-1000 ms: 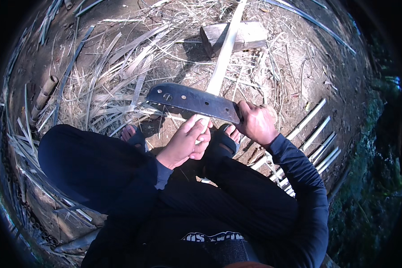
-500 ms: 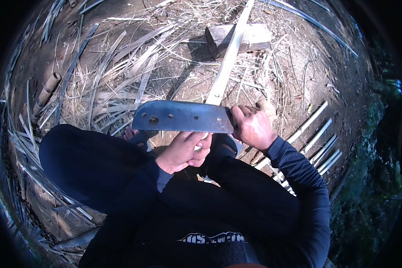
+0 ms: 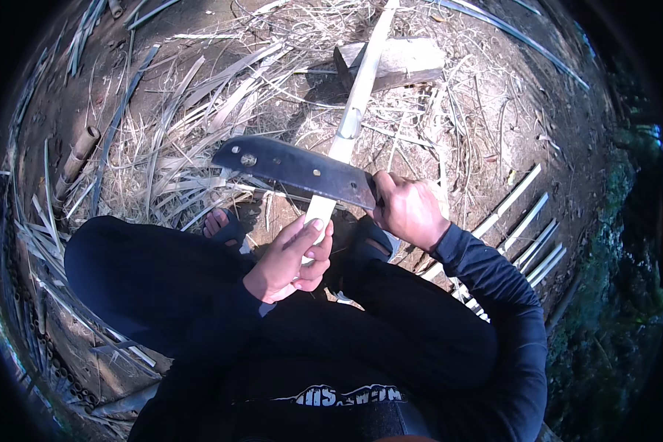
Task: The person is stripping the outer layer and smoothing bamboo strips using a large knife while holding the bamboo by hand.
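Observation:
My left hand (image 3: pixel 293 258) is closed round the near end of a long pale bamboo strip (image 3: pixel 362 92), thumb lying along its top. The strip runs away from me and passes over a wooden block (image 3: pixel 409 60). In my right hand (image 3: pixel 411 212) is a machete (image 3: pixel 291 168), gripped by a handle that my fingers mostly hide. Its broad dark blade, pierced with several holes, lies across the strip just beyond my left fingers and points left, tip slightly farther away. Whether the edge bites into the strip I cannot tell.
Shavings and thin bamboo strips (image 3: pixel 232 88) litter the ground ahead and to the left. A bamboo pole piece (image 3: pixel 77 156) lies at the left. Several split pale strips (image 3: pixel 527 239) rest at the right. My sandalled feet (image 3: pixel 225 225) are close below the blade.
The machete has shifted slightly away from me along the strip and tilted, its tip now farther off. My left hand is lower and left, with more of the strip's near end showing.

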`<state>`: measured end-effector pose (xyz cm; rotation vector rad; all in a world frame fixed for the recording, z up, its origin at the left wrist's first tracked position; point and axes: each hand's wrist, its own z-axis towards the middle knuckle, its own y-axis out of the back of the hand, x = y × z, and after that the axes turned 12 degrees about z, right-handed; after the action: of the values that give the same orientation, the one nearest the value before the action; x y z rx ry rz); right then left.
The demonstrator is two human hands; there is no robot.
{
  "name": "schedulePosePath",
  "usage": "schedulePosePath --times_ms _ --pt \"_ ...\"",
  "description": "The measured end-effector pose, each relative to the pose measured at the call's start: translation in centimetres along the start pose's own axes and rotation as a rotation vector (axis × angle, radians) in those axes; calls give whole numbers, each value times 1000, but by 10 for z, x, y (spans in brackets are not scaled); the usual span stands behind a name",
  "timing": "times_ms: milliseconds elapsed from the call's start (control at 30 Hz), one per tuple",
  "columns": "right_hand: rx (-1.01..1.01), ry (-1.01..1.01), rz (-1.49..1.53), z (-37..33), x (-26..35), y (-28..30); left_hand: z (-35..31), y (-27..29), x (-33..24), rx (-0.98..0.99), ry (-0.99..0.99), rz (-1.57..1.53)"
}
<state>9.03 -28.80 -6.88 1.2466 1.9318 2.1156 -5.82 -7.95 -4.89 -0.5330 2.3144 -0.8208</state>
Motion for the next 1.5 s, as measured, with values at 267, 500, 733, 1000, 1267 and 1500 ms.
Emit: schedulePosePath --times_ms 267,500,733,1000,1267,1500 --pt "-76 -237 -28 16 -38 20 -17 1 4 73 23 -26" --pt "-162 -214 -120 19 -86 20 -41 5 9 58 95 6" --pt "-117 181 -228 12 -57 12 -51 7 14 67 68 12" --pt "-79 -27 -58 22 -42 10 -79 17 27 74 136 -32" --pt "-124 -291 -61 40 -100 24 -123 21 37 -1 189 -32" --pt "-150 -91 -157 34 -119 12 -152 31 46 -48 202 57"
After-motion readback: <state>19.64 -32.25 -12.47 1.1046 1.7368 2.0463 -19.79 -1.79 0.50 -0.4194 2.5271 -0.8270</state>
